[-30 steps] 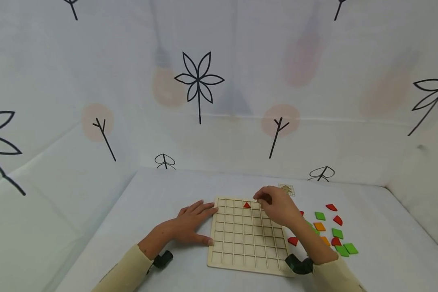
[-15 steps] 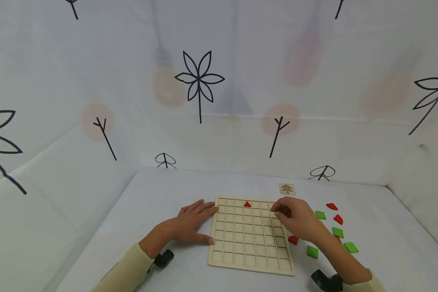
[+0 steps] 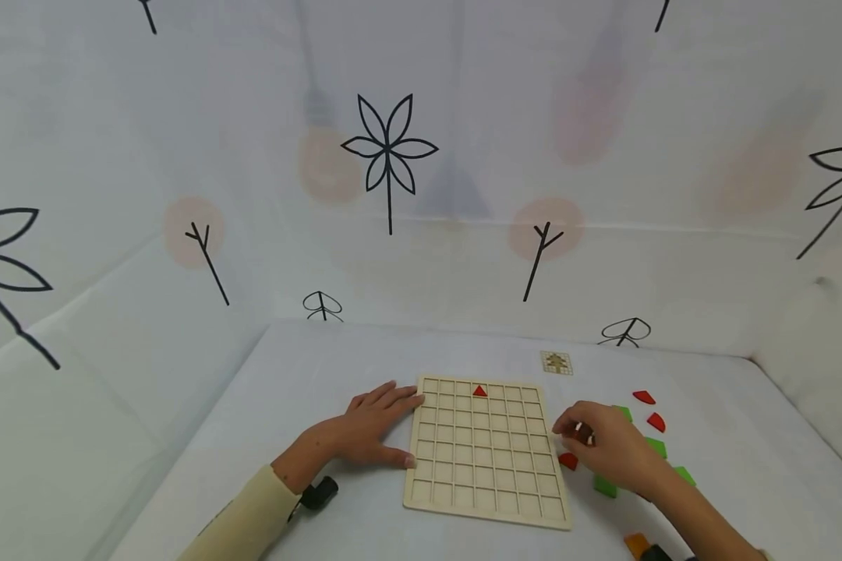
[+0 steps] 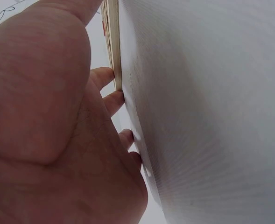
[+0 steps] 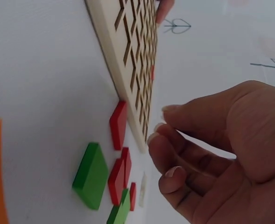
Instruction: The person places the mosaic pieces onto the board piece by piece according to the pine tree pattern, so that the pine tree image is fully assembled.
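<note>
A pale wooden grid board (image 3: 489, 452) lies on the table, with one red triangle (image 3: 480, 391) in a cell of its far row. My left hand (image 3: 372, 428) rests at the board's left side, fingers spread; thumb and fingertips touch the edge. Over the loose pieces right of the board hovers my right hand (image 3: 610, 444), its fingers loosely bent. In the right wrist view a gap shows between thumb and forefinger, with nothing held. Beneath it are a red piece (image 5: 119, 125) against the board's edge and a green tile (image 5: 91, 176). The hand and forearm hide other pieces.
Two red rounded pieces (image 3: 656, 422) lie farther right, near several green tiles (image 3: 684, 474). An orange piece (image 3: 635, 545) sits by the right wrist. Behind the board is a small card with a tree pattern (image 3: 557, 363). White patterned cloth walls (image 3: 449, 265) surround the table.
My right hand has moved from the board's far row rightward and nearer, out over the loose pieces. The small card has come fully into sight. My left hand keeps its place.
</note>
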`<state>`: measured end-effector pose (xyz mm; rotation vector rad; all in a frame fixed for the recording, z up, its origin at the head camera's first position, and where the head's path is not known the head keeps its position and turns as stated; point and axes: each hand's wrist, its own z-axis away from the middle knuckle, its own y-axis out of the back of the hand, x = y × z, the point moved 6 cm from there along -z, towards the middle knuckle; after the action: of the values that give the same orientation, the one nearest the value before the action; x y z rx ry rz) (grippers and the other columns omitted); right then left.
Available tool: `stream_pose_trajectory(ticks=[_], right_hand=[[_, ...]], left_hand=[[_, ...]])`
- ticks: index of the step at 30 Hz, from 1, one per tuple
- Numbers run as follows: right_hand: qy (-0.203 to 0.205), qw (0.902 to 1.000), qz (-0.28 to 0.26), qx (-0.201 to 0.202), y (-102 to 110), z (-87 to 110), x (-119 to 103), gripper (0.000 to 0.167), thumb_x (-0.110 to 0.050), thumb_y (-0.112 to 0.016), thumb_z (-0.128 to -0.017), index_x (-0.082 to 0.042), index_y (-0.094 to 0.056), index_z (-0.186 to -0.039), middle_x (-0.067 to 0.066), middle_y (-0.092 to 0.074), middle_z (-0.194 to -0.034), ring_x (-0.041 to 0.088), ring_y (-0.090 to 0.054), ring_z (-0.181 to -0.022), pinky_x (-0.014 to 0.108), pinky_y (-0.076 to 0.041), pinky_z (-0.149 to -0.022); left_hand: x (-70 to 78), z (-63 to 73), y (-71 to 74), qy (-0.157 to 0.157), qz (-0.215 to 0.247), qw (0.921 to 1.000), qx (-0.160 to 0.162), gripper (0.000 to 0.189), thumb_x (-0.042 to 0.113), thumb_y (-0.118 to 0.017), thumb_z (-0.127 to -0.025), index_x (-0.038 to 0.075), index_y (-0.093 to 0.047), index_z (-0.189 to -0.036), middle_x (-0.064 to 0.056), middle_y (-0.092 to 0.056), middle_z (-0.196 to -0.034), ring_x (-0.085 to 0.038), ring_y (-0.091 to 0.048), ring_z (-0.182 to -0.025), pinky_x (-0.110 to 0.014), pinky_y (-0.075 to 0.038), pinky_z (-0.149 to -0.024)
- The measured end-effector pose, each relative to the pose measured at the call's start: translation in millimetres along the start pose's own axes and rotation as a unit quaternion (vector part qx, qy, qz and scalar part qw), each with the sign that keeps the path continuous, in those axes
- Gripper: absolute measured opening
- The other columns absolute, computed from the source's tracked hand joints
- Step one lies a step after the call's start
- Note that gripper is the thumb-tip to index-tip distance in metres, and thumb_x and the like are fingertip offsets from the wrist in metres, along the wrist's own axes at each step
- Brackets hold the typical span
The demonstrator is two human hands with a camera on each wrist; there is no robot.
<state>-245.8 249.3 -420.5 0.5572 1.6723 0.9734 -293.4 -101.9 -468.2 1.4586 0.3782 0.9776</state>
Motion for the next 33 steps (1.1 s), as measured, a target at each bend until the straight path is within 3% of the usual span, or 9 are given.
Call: stream_pose_trajectory(ticks=[12, 25, 33], right_hand=[[0.014, 0.9966, 0.055, -0.059, -5.0, 12.6, 13.3, 0.025, -0.01, -0.089, -0.084, -0.026, -0.073, -0.095, -0.013, -0.061, -0.09, 0.007, -0.052, -0.081, 0.024, -0.049, -0.07], [0.006, 0.9945, 0.09, -0.053, -8.0, 11.5, 11.7, 0.027, -0.012, -0.091, -0.082, -0.024, -0.069, -0.091, -0.012, -0.055, -0.088, 0.008, -0.052, -0.08, 0.023, -0.051, -0.071], [0.003, 0.9953, 0.066, -0.071, -9.9, 10.0, 12.4, 0.029, -0.01, -0.091, -0.082, -0.023, -0.065, -0.09, -0.012, -0.057, -0.084, 0.008, -0.053, -0.08, 0.024, -0.049, -0.069]], left_hand=[[1.9, -0.4, 1.5, 0.001, -0.003, 1.0, -0.002, 0.1, 0.074, -0.066, -0.092, 0.032, -0.021, -0.171, 0.007, -0.016, -0.177, -0.033, -0.008, -0.164, -0.063, -0.023, -0.122], [2.1, -0.6, 1.9, 0.003, 0.0, 1.0, -0.003, 0.1, 0.074, -0.066, -0.092, 0.031, -0.021, -0.171, 0.006, -0.017, -0.177, -0.033, -0.008, -0.164, -0.063, -0.023, -0.122], [2.5, 1.0, 3.7, 0.004, 0.004, 1.0, -0.001, 0.101, 0.074, -0.066, -0.092, 0.03, -0.023, -0.171, 0.004, -0.018, -0.177, -0.034, -0.009, -0.164, -0.063, -0.023, -0.122]])
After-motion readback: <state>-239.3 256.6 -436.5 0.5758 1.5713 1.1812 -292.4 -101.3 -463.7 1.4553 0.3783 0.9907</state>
